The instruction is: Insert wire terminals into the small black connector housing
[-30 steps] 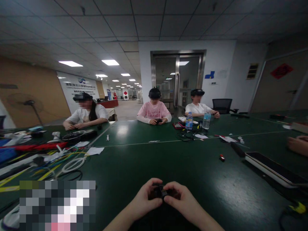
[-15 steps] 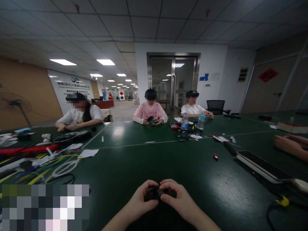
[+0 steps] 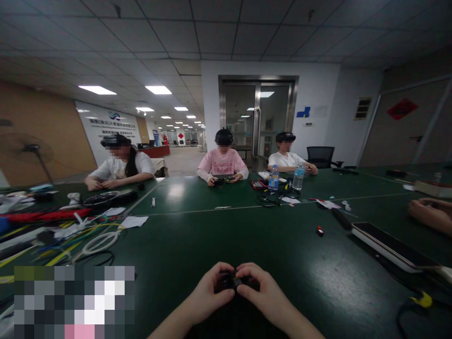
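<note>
A small black object is held between the two hands, above the near part of the green table. It looks light and stiff, probably hard plastic, with a smooth surface that could slip a little under the fingertips; any fine parts on it might be fragile. Its shape is hard to make out in the shadow of the fingers, so this is a fair guess only. The outer sides seem the best place to take hold, with the thumbs on the near edge and light pressure.

The left hand pinches it between thumb and curled fingers, and the right hand does the same from the other side, the fingertips of both nearly meeting.

Farther out lie a small red-and-black piece, a phone-like slab and, to the left, a loop of white cable near a sheet of paper.

Against the frame half a second earlier, the grip looks almost the same, while the view swings slightly left. Across the table, the person in pink now holds a dark item lower and flatter.
</note>
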### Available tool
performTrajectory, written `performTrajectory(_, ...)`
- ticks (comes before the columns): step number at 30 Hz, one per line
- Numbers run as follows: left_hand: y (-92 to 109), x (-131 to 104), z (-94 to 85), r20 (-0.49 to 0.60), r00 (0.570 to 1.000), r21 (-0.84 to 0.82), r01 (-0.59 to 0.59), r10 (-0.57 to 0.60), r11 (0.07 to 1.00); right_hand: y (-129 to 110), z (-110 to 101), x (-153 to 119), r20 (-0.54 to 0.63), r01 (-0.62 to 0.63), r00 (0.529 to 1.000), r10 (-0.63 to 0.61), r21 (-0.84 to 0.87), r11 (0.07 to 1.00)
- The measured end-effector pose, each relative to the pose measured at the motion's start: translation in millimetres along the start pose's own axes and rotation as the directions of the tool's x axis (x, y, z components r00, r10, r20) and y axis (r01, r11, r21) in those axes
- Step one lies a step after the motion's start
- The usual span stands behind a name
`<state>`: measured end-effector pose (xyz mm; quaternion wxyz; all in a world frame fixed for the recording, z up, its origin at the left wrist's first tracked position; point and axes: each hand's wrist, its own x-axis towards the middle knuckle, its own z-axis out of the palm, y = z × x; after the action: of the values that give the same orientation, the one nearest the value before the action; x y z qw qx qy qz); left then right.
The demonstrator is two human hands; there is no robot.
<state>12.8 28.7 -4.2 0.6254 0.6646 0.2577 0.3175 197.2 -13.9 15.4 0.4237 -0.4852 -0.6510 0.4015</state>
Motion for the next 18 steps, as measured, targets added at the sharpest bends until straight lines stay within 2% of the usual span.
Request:
performTrajectory(7, -0.8, 0.1, -1.1, -0.021, 1.000, 0.013, 0.010, -0.010, 1.000, -0.6, -6.8, 2.0, -0.086, 0.011, 0.996, -0.009, 0.028, 1.000)
performTrajectory(14, 5.9, -0.2, -0.7, -0.017, 0.999, -0.023, 0.043, -0.043, 0.999, -0.7, -24.1, 5.8, -0.183, 0.008, 0.983, 0.024, 0.172, 0.985)
performTrajectory(18, 6.9, -0.4, -1.4, -0.005, 0.998, -0.029, 0.069, -0.069, 0.997, -4.2, -34.9, 4.4, -0.283, 0.011, 0.957, 0.069, 0.270, 0.963)
